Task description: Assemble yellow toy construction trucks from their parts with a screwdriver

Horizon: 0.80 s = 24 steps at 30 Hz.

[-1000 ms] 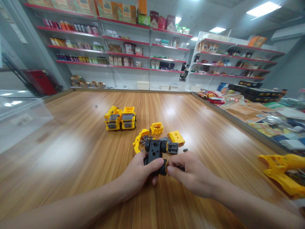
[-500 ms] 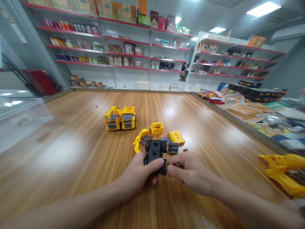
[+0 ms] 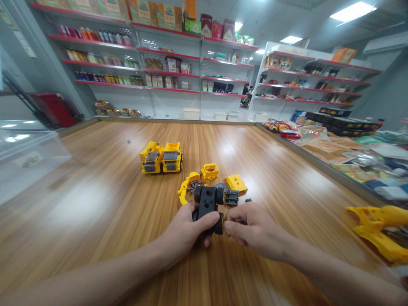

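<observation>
In my left hand (image 3: 188,227) is a black toy truck chassis (image 3: 208,208) with black wheels, its thumb pressed across the near end by a wheel (image 3: 219,224). My right hand (image 3: 247,227) is closed in a pinch right at the yellow hub of that wheel. Whatever its fingers grip is hidden, though a bit of something dark shows beneath the curled fingers. Just beyond the chassis lie a curved yellow toy arm (image 3: 184,191), a small yellow open frame (image 3: 209,171), a yellow block-shaped part (image 3: 236,184) and a grey ribbed piece (image 3: 231,197). A tiny dark part (image 3: 248,200) rests near my right hand.
Two yellow toy trucks (image 3: 162,158) stand farther back on the wooden table (image 3: 105,191). At the right edge sits a larger yellow toy piece (image 3: 381,229). A clear plastic bin (image 3: 30,161) is at the left. Packaged goods (image 3: 338,153) lie beyond the right rim.
</observation>
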Motion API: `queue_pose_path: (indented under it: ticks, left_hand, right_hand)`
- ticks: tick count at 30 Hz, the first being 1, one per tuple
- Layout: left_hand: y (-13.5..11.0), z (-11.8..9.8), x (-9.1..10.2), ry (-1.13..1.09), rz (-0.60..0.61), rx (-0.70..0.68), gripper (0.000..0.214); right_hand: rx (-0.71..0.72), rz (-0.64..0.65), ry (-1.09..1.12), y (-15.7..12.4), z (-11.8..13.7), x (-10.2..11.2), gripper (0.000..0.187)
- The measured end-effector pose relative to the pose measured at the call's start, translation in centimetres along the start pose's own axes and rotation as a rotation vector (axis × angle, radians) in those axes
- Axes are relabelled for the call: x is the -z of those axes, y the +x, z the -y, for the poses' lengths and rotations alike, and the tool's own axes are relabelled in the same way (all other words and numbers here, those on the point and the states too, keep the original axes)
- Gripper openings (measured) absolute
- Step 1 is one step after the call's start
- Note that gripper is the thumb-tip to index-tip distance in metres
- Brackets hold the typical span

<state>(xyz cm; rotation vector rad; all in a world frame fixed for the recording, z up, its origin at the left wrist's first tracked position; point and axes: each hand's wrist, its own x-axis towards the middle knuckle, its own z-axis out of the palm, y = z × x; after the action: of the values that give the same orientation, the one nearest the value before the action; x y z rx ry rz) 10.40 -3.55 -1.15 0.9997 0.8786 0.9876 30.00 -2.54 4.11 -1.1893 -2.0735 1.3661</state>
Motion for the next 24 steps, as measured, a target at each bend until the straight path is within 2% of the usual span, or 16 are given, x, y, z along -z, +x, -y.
queue_pose_path:
  ticks: [24]
  left_hand:
    - [-0.20,-0.06,-0.11,-0.015,-0.014,-0.004,0.029]
  right_hand:
    - [-0.025,0.011,0.070,0.15,-0.03,-0.06,0.024]
